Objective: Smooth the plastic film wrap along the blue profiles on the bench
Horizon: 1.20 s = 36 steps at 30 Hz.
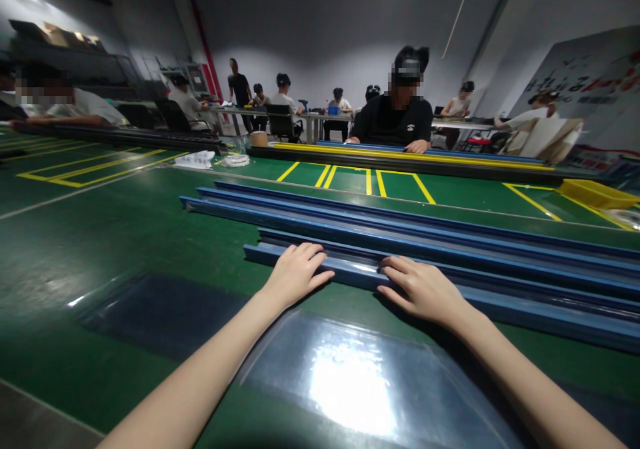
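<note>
Left hand (pixel 296 272) and right hand (pixel 423 289) lie flat, apart, ungripped on the nearest long blue plastic channel strip (pixel 355 274), apparently not yet lifted; matching blue strips (pixel 350 229) lie beyond it.

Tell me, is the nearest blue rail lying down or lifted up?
Lying down: the nearest blue rail rests lengthwise on the green surface, with the left hand and right hand resting on top.

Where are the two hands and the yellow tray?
left hand (pixel 296 272), head view, on the back of the hand.
right hand (pixel 424 290), head view, on the back of the hand.
yellow tray (pixel 595 196), head view, on its near side.
</note>
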### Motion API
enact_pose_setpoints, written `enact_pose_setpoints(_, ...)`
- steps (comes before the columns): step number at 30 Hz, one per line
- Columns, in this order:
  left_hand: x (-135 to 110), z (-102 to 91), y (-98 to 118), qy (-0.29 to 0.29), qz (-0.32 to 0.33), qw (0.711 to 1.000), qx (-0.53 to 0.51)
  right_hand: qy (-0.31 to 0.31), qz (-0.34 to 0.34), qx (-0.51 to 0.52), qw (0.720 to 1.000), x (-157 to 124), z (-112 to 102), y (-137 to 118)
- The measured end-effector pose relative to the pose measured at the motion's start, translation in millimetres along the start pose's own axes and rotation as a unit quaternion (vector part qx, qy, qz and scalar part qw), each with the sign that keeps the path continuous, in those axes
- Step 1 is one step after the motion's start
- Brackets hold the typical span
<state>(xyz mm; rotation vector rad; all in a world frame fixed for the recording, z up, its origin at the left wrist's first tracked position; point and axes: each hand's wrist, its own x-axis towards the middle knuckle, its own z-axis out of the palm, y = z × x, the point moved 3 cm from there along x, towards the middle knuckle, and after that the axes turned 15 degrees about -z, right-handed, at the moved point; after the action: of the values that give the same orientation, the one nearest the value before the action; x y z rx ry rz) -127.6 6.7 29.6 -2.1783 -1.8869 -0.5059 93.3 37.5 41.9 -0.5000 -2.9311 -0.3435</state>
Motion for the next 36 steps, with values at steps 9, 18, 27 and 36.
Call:
enact_pose_setpoints(9,-1.1,2.4,-0.7,0.021,0.003,1.0,0.005,-0.016,0.0,0.003,1.0,0.0,0.1,-1.5)
enact_pose_setpoints(18,-1.0,3.1,-0.1,0.029,0.01,1.0,0.002,-0.024,0.005,0.0,1.0,0.4,-0.9,-1.9)
enact_pose_setpoints(27,-1.8,2.7,-0.5,0.032,0.007,0.999,0.003,-0.027,0.003,0.003,1.0,0.4,0.1,-1.9)
enact_pose_setpoints(36,-2.2,0.2,0.4,0.028,-0.002,1.0,0.012,-0.025,0.007,0.008,1.0,0.3,-1.6,-3.3)
